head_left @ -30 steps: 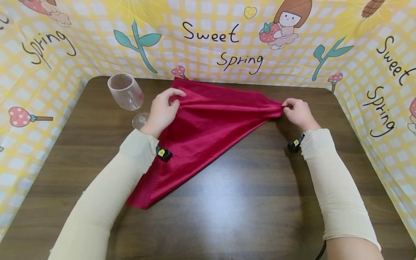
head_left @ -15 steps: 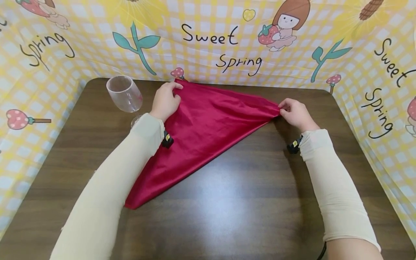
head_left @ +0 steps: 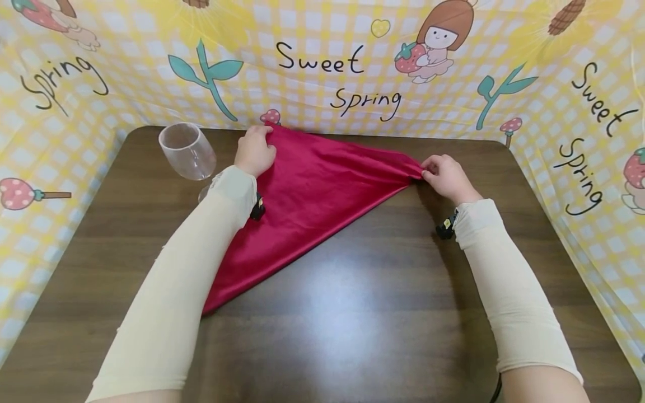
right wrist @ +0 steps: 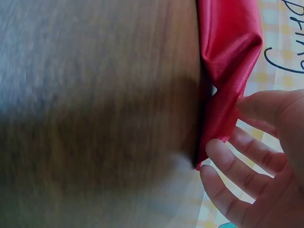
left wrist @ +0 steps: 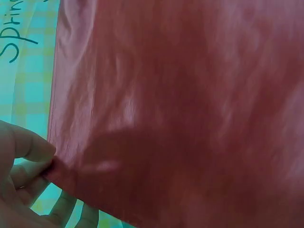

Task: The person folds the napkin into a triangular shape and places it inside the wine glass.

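A shiny red cloth [head_left: 317,190] is stretched in a rough triangle across the back of the table. At its far left corner my left hand [head_left: 256,151] pinches the fabric between thumb and finger, as the left wrist view shows on the cloth's corner [left wrist: 71,173]. My right hand [head_left: 447,176] pinches the narrow, gathered right end; in the right wrist view the folded cloth end [right wrist: 222,116] lies between thumb and fingers. Left of my left hand is a clear wine glass [head_left: 188,154], its stem and most of its foot hidden behind my left sleeve.
The brown wooden table [head_left: 342,336] runs up to a yellow checked backdrop [head_left: 302,101] with printed words and flowers, which surrounds it at the back and both sides. A small black wrist camera [head_left: 445,226] sits at my right cuff.
My left hand has moved to the cloth's far left corner and now pinches it. My right hand has shifted slightly left with its end. The near left corner is now hidden by my sleeve.
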A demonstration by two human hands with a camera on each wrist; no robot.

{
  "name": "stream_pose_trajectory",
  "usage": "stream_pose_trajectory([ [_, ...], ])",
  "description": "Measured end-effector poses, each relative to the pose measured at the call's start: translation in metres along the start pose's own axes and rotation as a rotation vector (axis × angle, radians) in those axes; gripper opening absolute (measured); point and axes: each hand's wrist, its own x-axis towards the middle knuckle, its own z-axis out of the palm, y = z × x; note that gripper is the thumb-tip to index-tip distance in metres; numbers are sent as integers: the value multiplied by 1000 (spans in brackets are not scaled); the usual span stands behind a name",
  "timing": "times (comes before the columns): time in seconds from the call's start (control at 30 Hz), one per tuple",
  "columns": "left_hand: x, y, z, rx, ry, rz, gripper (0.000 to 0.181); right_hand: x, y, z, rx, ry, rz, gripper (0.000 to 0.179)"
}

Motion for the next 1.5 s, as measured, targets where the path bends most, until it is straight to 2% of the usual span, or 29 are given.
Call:
stream_pose_trajectory([
  [0.17,8,0,5,18,-13,-3,56,1,-1,2,4,15,17,27],
  [0.33,12,-2,8,62,-68,-3,61,6,-2,4,22,22,24,16],
  [0.47,13,0,9,69,-131,-42,66,11,1,6,13,52,27,12],
  [0.67,16,7,9,101,-206,-107,73,18,2,4,21,131,56,16],
  [0.9,25,0,19,160,-232,-144,77,23,-1,7,56,193,104,17],
  [1.23,24,5,27,218,-260,-161,74,17,8,10,120,127,117,30],
  [1.5,32,-3,34,260,-263,-210,65,15,12,13,99,113,76,38],
])
